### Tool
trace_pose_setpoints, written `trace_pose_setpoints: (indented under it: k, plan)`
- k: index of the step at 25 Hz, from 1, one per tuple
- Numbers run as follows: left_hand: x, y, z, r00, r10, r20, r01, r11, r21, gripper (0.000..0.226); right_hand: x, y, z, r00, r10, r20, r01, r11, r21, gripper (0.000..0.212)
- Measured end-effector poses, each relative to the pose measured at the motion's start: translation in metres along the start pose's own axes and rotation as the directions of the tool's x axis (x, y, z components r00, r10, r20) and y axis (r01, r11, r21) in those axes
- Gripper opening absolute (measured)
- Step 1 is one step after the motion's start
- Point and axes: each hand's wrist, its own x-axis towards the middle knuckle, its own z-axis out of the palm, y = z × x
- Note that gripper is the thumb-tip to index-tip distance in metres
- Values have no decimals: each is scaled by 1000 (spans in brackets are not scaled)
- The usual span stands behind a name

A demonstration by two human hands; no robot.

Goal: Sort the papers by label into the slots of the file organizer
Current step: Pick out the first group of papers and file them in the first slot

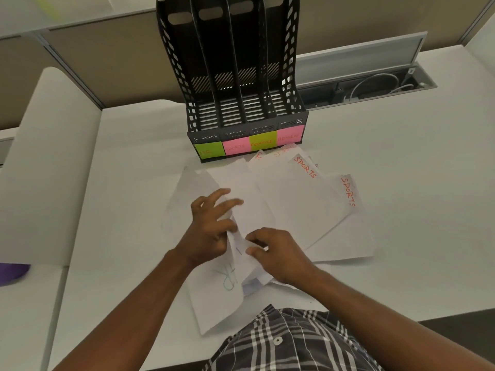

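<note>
"SPORTS" stands in red on two sheets, one nearer the organizer (305, 167) and one at the right edge (348, 190). "HR" in green marks the nearest paper (227, 278). The yellow-green sticky note (263, 140) reads "FINANCE"; the other notes are too blurred.

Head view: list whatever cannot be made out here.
- Head view: most papers overlap, hiding their labels; two read SPORTS.
- Sticky notes on the file organizer: the writing is too blurred to read surely.
- Sheet between left hand and right hand: fingers cover its label.
- Purple object: cut off by the left edge.
</note>
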Motion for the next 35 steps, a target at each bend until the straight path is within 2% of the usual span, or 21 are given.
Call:
trace_pose_setpoints:
  k: [2, 4, 5, 6, 7, 9, 12, 14, 16, 18, 21, 23, 25, 27, 29, 30, 32, 34, 35]
  plan:
    - [-9, -2, 3, 1000, 17, 6, -17, 1000, -4, 13, -4, 3, -1, 997, 64, 52, -72, 984, 166, 17]
    - [-19, -10, 3, 999, -20, -48, 18, 1000, -25, 13, 1, 15, -8, 969, 232, -82, -194, 925, 326, 20]
    - [-24, -15, 3, 995, -61, -81, 57, 997, -46, 15, 6, 24, -12, 925, 326, -197, -268, 925, 270, 24]
    - [-29, -20, 4, 988, -108, -112, 100, 992, -71, 20, 9, 32, -16, 877, 390, -280, -369, 921, 126, 28]
    - [-34, -25, 4, 979, -155, -136, 143, 985, -95, 27, 12, 40, -18, 854, 436, -285, -458, 889, -9, 35]
    - [-41, -30, 4, 965, -214, -153, 195, 972, -128, 34, 17, 49, -15, 830, 541, -136, -557, 819, -136, 50]
    - [-41, -32, 4, 975, -165, -151, 152, 984, -98, 28, 24, 49, -4, 797, 604, -18, -604, 795, -50, 53]
    - [-36, -29, 2, 975, -152, -160, 136, 985, -107, 22, 25, 42, -4, 835, 549, -34, -548, 836, 39, 39]
    - [-29, -25, -1, 978, -141, -153, 120, 984, -135, 22, 23, 32, -15, 920, 368, -138, -380, 922, -71, 26]
    - [-20, -19, -6, 986, -102, -133, 85, 988, -127, 17, 24, 19, -34, 973, 131, -189, -173, 959, -226, 27]
    - [0, -6, -14, 994, -28, -101, 22, 998, -57, 12, 32, -7, -61, 996, -77, -41, 61, 948, -311, 28]
    - [12, -1, -18, 996, 25, -91, -25, 1000, 0, 13, 37, -20, -70, 992, -87, 86, 111, 939, -324, 27]
    - [16, -3, -24, 994, 52, -93, -52, 999, -1, 14, 42, -25, -78, 989, -69, 131, 94, 976, -196, 24]
    - [10, -14, -32, 990, -36, -140, 29, 998, -54, 15, 41, -23, -91, 999, 15, 29, -18, 992, 125, 21]
    - [-6, -32, -40, 933, -276, -231, 233, 952, -199, 17, 40, -2, -106, 962, 213, -171, -130, 908, 398, 16]
    - [-17, -40, -46, 872, -420, -252, 338, 888, -311, 19, 38, 13, -112, 915, 311, -256, -194, 897, 397, 14]
    - [-39, -53, -55, 735, -633, -243, 463, 730, -503, 36, 30, 50, -117, 844, 440, -307, -420, 898, 131, 14]
    - [-54, -65, -58, 601, -768, -218, 503, 577, -643, 47, 16, 76, -105, 796, 553, -248, -598, 783, -173, 41]
    - [-60, -68, -58, 537, -821, -196, 492, 493, -717, 51, 10, 86, -95, 772, 586, -247, -634, 741, -220, 57]
